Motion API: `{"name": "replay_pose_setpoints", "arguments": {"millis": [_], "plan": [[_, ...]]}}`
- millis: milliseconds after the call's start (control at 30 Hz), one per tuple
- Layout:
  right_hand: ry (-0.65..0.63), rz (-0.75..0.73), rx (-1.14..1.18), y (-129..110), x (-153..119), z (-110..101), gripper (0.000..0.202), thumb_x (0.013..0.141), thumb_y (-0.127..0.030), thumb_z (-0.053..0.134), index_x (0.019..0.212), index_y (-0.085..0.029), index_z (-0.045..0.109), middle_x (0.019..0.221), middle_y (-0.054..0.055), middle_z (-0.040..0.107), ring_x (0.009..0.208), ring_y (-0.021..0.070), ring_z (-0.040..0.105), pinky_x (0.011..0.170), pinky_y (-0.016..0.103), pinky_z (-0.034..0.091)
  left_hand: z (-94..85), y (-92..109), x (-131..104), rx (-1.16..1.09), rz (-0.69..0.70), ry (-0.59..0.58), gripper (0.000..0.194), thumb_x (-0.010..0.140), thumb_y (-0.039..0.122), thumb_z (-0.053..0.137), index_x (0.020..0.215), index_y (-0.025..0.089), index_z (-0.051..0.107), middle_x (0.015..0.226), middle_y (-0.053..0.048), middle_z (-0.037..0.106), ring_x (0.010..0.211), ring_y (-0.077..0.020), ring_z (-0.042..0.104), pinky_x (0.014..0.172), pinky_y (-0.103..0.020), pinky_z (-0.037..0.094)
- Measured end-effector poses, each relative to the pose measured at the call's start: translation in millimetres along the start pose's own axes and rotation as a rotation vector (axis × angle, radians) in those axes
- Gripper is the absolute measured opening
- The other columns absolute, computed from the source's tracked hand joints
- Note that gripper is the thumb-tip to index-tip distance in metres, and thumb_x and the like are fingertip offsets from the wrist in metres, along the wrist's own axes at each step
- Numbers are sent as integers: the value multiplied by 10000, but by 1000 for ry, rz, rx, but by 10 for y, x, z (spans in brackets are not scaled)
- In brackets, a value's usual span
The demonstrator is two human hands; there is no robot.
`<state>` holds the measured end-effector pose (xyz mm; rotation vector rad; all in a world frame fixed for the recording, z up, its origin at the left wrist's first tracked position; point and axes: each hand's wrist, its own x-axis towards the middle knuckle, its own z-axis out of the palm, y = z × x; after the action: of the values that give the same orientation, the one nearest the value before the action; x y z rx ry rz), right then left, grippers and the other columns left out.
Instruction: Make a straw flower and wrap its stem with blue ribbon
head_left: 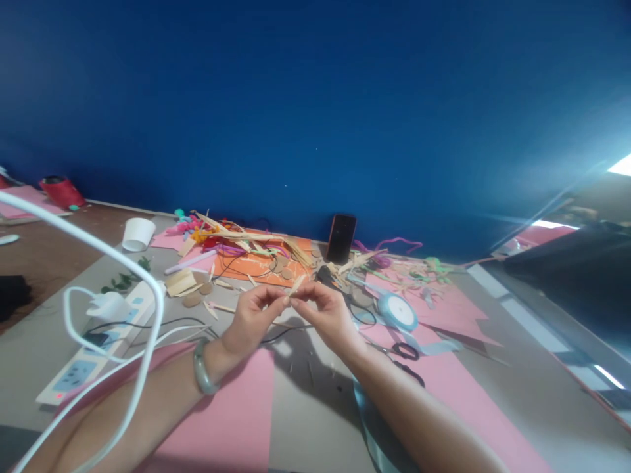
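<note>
Above a craft-strewn grey table [305,420], I pinch a short, pale strip of dried straw [296,286] between my 2 hands. My left hand [254,316] closes thumb and forefinger on the strip's near end, the other fingers curled loosely; a pale green bangle [203,368] circles that wrist. My right hand [328,312] grips the same strip from the other side with its fingertips, palm turned down. The strip is held clear of the tabletop, tilted up toward the blue wall [315,98].

Sheets of pink paper [231,420] lie under my forearms. Just right of my right hand sit a spool of light blue ribbon [398,311] and black-handled scissors [405,351]. Beyond my hands, a heap of straw offcuts [246,240] covers an orange sheet [251,266], and a dark smartphone [341,238] stands propped against the wall. To the left are a white paper cup [138,234] on its side, a white power strip [93,355] with a plugged charger, and a white cable [148,309] looping close to the camera.
</note>
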<state>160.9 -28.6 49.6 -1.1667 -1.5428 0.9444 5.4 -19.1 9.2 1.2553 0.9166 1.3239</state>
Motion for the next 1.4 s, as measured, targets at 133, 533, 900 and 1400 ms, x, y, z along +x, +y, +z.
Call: {"name": "replay_pose_setpoints", "arguments": {"millis": [133, 533, 900, 1400], "plan": [[4, -7, -18, 2, -3, 3, 80, 724, -251, 683, 707, -192, 632, 677, -6, 645, 649, 143, 590, 667, 280, 490, 3, -4, -5, -13, -9, -12, 190, 723, 347, 713, 737, 161, 678, 640, -12, 635, 582, -123, 526, 569, -241, 423], [9, -10, -80, -12, -6, -1, 99, 742, -226, 643, 667, -167, 618, 643, -7, 615, 628, 130, 554, 648, 256, 458, 13, 9, -24, 22, 9, -24, 182, 748, 321, 696, 723, 147, 651, 638, -2, 617, 602, -112, 533, 586, -226, 417], [3, 22, -90, 20, 0, 13, 106, 735, -205, 614, 641, -158, 598, 630, -6, 595, 619, 122, 529, 647, 254, 441, 12, -64, -13, 13, -17, -42, 188, 749, 321, 694, 734, 141, 642, 636, 6, 595, 594, -105, 510, 579, -220, 404], [-115, -18, -58, -56, 16, -56, 101, 739, -207, 595, 802, -159, 659, 766, 28, 661, 726, 152, 585, 736, 291, 466, -6, -86, 19, 5, -12, -9, 189, 759, 331, 686, 770, 146, 651, 680, -3, 635, 597, -99, 519, 582, -219, 413]]}}
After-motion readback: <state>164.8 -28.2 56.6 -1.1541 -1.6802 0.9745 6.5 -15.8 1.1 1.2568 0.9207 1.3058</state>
